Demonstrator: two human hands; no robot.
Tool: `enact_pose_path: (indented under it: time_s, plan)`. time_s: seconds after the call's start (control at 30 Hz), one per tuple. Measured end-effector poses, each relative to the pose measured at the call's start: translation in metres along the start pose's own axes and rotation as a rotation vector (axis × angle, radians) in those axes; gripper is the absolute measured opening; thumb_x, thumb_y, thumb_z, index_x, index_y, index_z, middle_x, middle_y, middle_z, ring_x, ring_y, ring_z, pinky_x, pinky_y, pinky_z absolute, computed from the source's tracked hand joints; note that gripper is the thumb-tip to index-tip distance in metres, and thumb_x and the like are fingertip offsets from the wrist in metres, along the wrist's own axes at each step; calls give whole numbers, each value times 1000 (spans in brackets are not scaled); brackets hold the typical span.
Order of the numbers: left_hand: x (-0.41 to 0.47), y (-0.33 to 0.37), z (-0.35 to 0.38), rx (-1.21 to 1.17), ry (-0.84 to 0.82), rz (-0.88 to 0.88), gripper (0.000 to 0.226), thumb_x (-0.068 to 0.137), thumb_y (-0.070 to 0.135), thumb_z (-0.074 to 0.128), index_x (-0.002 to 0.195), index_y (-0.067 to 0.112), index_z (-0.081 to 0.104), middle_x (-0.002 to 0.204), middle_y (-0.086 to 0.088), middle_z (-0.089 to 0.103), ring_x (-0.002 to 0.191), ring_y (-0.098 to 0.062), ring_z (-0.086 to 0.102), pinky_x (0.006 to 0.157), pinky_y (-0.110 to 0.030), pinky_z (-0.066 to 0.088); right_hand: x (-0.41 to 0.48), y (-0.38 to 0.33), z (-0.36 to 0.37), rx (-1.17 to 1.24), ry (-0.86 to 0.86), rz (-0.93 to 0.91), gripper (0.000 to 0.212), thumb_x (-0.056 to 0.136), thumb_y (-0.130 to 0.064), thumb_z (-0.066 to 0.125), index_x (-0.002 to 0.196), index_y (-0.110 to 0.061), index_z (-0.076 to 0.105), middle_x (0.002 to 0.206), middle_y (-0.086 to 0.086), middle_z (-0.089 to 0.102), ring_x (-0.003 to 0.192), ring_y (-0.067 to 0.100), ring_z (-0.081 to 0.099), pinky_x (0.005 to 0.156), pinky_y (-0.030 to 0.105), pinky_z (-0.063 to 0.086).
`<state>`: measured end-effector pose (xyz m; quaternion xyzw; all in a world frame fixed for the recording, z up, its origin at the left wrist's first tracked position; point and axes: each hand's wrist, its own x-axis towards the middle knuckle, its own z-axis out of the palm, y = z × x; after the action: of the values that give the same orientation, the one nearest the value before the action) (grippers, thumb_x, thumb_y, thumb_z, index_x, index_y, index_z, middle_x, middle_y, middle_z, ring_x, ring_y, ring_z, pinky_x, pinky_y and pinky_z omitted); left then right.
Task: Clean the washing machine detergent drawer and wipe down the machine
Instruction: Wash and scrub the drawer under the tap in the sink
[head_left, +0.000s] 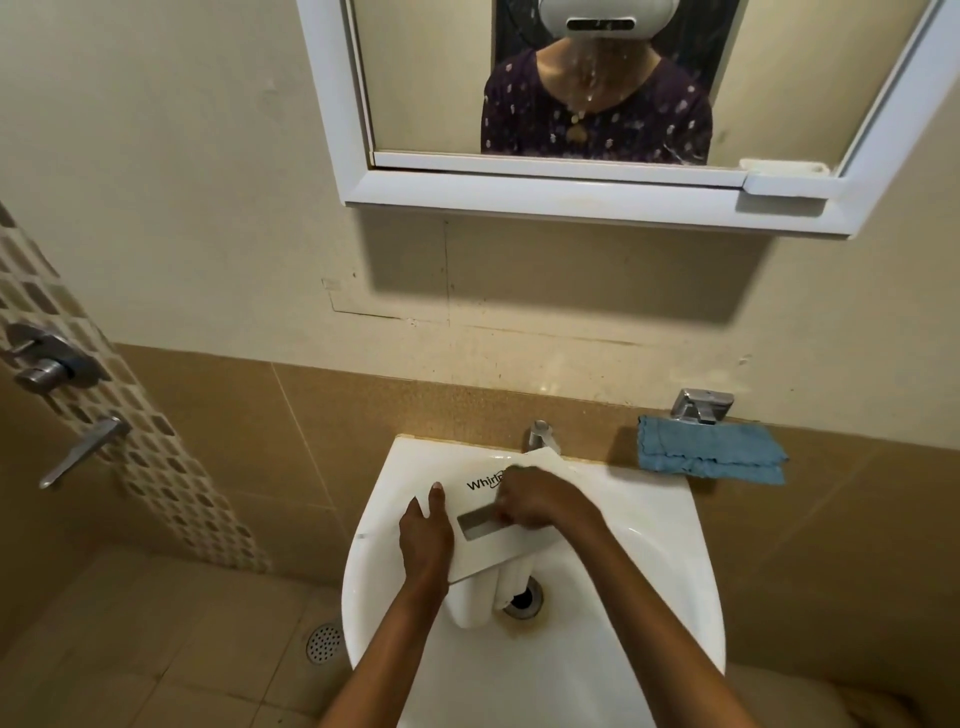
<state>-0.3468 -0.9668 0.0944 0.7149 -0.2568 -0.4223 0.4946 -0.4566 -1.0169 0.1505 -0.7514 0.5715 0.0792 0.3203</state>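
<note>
A white detergent drawer (506, 551) with a Whirlpool logo and a grey handle recess lies tilted in the white sink (660, 566), its front panel facing up. My left hand (425, 535) grips the drawer's left edge, thumb on top of the panel. My right hand (535, 503) is curled over the upper part of the panel beside the grey recess, with something small and greenish showing at its fingertips; I cannot tell what it is. The drawer's body hangs down toward the drain (522, 600).
A chrome tap (540, 436) stands behind the sink. A folded blue cloth (711, 451) lies on the ledge at the right, under a chrome fitting (701, 405). A mirror cabinet (571, 104) hangs above. A door handle (83, 452) is at left, a floor drain (323, 643) below.
</note>
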Motion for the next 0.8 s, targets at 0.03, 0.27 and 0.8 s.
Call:
enact_pose_path:
  time_s: [0.03, 0.27, 0.8]
  plan:
    - [2, -2, 0, 7, 0, 5, 42, 98, 35, 40, 125, 5, 53, 126, -15, 58, 115, -33, 53, 103, -45, 40, -1, -5, 8, -4, -7, -49, 31, 93, -20, 48, 112, 0, 61, 118, 17, 62, 100, 27, 57, 77, 28, 36]
    - [7, -3, -1, -6, -13, 4, 41, 98, 35, 40, 124, 7, 54, 124, -15, 59, 113, -33, 54, 102, -46, 41, -2, 17, 12, -110, 34, 93, 37, 98, -23, 35, 129, -10, 51, 137, 11, 50, 123, 26, 48, 102, 35, 37]
    - [4, -7, 6, -24, -37, 52, 36, 99, 29, 39, 123, 7, 55, 123, -14, 60, 112, -31, 56, 102, -43, 42, -15, -12, 56, -96, 189, -74, 29, 96, -17, 41, 118, -8, 58, 121, 11, 62, 107, 27, 59, 94, 37, 48]
